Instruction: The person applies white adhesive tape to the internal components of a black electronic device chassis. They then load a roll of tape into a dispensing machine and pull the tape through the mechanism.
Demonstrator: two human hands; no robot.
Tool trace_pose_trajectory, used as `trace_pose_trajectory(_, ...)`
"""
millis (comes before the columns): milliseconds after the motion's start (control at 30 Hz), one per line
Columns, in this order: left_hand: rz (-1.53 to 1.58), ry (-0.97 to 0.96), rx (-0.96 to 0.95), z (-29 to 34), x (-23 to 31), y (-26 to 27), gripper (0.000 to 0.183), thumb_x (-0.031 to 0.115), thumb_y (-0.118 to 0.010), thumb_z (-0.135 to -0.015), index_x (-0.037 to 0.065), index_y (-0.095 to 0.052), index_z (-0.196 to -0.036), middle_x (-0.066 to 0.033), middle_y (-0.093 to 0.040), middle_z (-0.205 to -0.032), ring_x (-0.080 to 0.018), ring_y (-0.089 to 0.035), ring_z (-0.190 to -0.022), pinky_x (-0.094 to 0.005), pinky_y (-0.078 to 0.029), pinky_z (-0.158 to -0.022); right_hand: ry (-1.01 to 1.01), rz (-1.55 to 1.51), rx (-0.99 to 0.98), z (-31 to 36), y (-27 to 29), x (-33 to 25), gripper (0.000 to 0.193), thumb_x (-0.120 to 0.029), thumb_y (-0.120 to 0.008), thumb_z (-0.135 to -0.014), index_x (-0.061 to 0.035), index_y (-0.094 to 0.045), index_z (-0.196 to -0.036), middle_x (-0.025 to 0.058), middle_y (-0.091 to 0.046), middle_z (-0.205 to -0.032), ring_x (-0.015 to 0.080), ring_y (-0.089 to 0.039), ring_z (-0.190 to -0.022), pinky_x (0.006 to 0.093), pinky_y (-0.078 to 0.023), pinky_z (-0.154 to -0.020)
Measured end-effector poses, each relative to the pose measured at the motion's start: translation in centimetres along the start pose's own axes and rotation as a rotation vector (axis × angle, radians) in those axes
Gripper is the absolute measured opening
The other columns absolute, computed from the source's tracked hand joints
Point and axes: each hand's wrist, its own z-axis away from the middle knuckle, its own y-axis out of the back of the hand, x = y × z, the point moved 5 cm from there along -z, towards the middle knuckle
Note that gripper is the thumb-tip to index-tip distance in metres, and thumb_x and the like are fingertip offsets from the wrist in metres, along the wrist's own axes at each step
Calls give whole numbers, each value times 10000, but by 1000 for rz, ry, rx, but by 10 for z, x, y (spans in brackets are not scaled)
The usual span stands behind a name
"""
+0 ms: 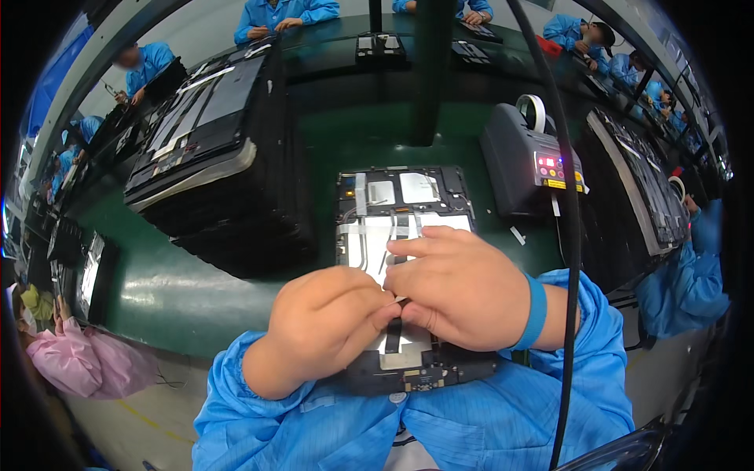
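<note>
An opened tablet (449,182) lies in front of me, its near edge against my body. Silvery-white battery panels and flat cables show inside it. My left hand (326,326) is closed, its thumb and forefinger pinching at the upper end of a black ribbon cable (393,337). Meeting it there from the right, my right hand (463,286) has thumb and forefinger bent in at the same spot, while its other fingers reach over the battery panels. A small pale edge shows between the fingertips; the rest is hidden by them. A blue band (536,314) circles my right wrist.
Left of the tablet rises a tall stack of opened tablets (208,114). A grey tape dispenser (510,165) stands on the green table (177,286) at the right, with another stack (640,180) beyond. A black cable (567,235) hangs at the right. Co-workers sit around.
</note>
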Motion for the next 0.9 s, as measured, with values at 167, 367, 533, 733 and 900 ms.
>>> trace_pose_trajectory(167, 20, -87, -51, -25, 16, -10, 144, 67, -728, -666, 30, -637, -771, -74, -594, -722, -212, -584, -576, -300, -452, -472, -247, -244, 278, 35, 28, 9, 190, -151, -667, -783, -68, -616, -946, 72, -663, -882, 257, -629, -963, 433, -409, -892)
trace_pose_trajectory(367, -75, 51, -245, -63, -3, -41, 228, 93, -752, -665, 37, -687, -875, -73, -636, -740, -198, -596, -645, -297, -468, -558, -208, -137, 428, 55, 44, 44, 84, -72, -656, -733, -77, -580, -769, 74, -601, -686, 280, -590, -684, 393, -447, -737)
trace_pose_trajectory(533, -117, 330, -463, -93, -37, -73, 345, 113, -688, -710, 30, -651, -1042, -150, -587, -1019, -264, -577, -845, -355, -474, -737, -593, -762, 645, 68, 40, 103, 113, -110, -530, -907, -7, -550, -865, 57, -624, -780, 103, -582, -781, 254, -466, -719)
trace_pose_trajectory(733, -257, 36, -642, -95, -43, -92, 427, 196, -741, -659, 107, -656, -1068, -198, -506, -1180, -360, -480, -1093, -438, -403, -931, -591, -933, 644, 66, 16, 140, 240, -103, -558, -880, -4, -473, -1082, 93, -565, -1027, 102, -552, -788, 265, -466, -747)
trace_pose_trajectory(900, -274, 32, -601, -86, -44, -78, 365, 182, -745, -652, 118, -685, -1006, -178, -527, -1151, -347, -499, -1067, -429, -408, -903, -645, -816, 520, 54, 10, 153, 384, -92, -620, -812, -5, -453, -1147, 123, -534, -1071, 124, -550, -754, 277, -475, -721)
